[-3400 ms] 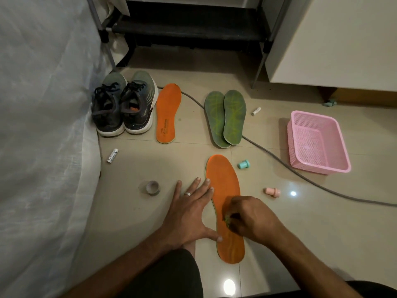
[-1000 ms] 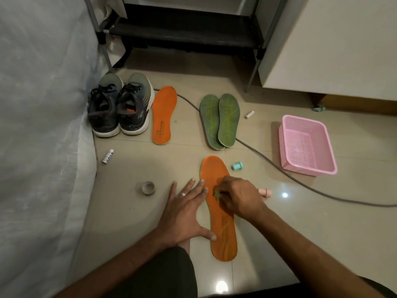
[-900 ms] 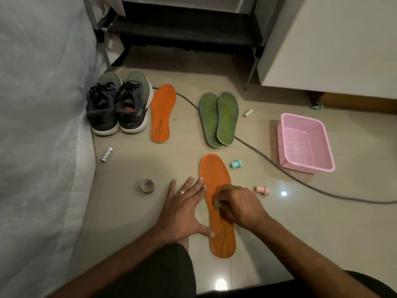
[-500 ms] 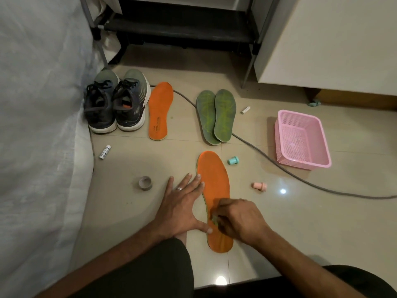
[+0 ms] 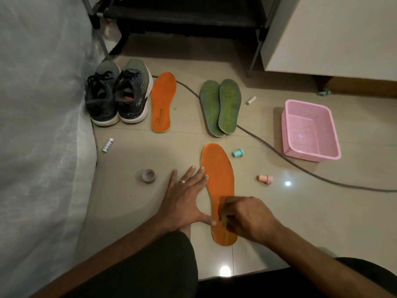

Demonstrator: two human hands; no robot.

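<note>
An orange insole [image 5: 219, 168] lies lengthwise on the tiled floor in front of me. My left hand [image 5: 184, 201] lies flat on the floor along the insole's left edge, fingers spread, with the thumb tip touching the insole. Over the heel half, my right hand [image 5: 247, 218] pinches a small greenish object [image 5: 223, 220] and presses it onto the insole. Most of that object is hidden by the fingers.
A second orange insole [image 5: 162, 102], two green insoles [image 5: 221, 106] and a pair of dark sneakers [image 5: 117, 95] lie farther back. A pink basket [image 5: 311, 130], grey cable [image 5: 290, 162], teal cap [image 5: 238, 152], pink cap [image 5: 265, 179], tape roll [image 5: 148, 175] and white tube [image 5: 107, 145] are around. White bedding [image 5: 40, 125] is left.
My right hand has slid back along the insole from its middle toward the heel, still pressing the small object on it. My left hand has stayed flat beside the insole.
</note>
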